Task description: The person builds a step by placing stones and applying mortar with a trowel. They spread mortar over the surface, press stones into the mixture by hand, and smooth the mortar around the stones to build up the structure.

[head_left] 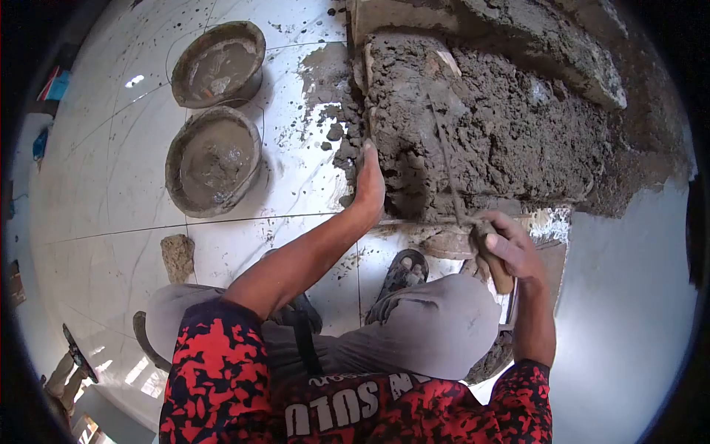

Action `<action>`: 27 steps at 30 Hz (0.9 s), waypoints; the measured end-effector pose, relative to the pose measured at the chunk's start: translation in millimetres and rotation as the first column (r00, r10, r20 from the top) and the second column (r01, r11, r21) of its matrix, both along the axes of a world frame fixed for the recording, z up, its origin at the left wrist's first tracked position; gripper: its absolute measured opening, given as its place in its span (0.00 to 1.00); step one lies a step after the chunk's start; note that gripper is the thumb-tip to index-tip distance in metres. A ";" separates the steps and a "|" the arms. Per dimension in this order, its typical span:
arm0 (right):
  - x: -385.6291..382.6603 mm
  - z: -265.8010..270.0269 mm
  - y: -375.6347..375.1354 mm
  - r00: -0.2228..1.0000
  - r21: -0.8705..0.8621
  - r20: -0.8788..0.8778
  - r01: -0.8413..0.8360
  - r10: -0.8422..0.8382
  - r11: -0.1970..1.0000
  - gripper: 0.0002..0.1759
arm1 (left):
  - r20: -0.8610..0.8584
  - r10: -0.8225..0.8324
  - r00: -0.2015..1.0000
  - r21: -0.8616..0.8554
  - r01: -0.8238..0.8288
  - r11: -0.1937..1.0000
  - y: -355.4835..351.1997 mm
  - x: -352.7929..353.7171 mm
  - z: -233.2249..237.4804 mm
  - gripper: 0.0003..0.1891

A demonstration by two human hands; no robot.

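Note:
My right hand [512,250] is wrapped round the wooden handle of a trowel [446,159]. Its long, narrow blade is seen nearly edge-on, lying in a thick bed of wet grey mortar [510,137]. My left hand [371,181] is stretched out flat along the mortar's left edge, fingers pointing away from me and holding nothing. Between that hand and the blade is a dark hollow in the mortar. A board [444,240] shows at the near edge of the bed.
Two round mortar-caked basins [174,166] [259,46] stand on the white tiled floor [111,214] to the left. A rough, porous block [177,259] lies nearer me. Mortar crumbs are scattered beside the bed. A mortar-covered slab [547,48] lies along the far side.

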State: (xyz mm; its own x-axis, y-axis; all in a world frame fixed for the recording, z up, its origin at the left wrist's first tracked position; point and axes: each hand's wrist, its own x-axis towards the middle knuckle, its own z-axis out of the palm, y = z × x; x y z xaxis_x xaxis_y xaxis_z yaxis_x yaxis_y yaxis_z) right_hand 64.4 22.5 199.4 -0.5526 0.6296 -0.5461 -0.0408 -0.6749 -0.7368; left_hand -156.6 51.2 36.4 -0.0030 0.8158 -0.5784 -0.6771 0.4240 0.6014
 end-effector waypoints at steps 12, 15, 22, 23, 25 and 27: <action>28.4 23.2 10.8 0.252 0.271 0.961 -0.941 -0.113 0.202 0.17 | 0.141 0.043 0.989 -0.003 -0.043 0.999 15.9 0.2 -7.8 0.36; 34.6 5.7 33.9 0.165 0.218 0.961 -0.945 -0.221 0.243 0.17 | -0.026 0.048 0.998 -0.047 -0.050 0.998 12.7 -0.2 16.5 0.35; 17.8 24.0 61.8 0.337 0.439 0.818 -0.889 -0.466 0.127 0.16 | -0.099 -0.059 0.993 -0.167 0.042 0.985 15.9 -9.2 24.6 0.36; 15.4 21.7 66.4 0.311 0.415 0.785 -0.906 -0.536 0.084 0.16 | -0.102 -0.068 0.992 -0.169 0.050 0.984 16.8 -13.2 16.8 0.36; 20.0 12.3 65.5 0.266 0.365 0.826 -0.924 -0.497 0.112 0.16 | -0.076 -0.115 0.991 -0.102 0.107 0.989 19.9 -25.4 -15.6 0.38; 22.3 8.0 59.8 0.235 0.284 0.905 -0.955 -0.355 0.089 0.17 | -0.205 -0.178 0.962 -0.106 0.159 0.982 10.7 -35.8 -18.9 0.40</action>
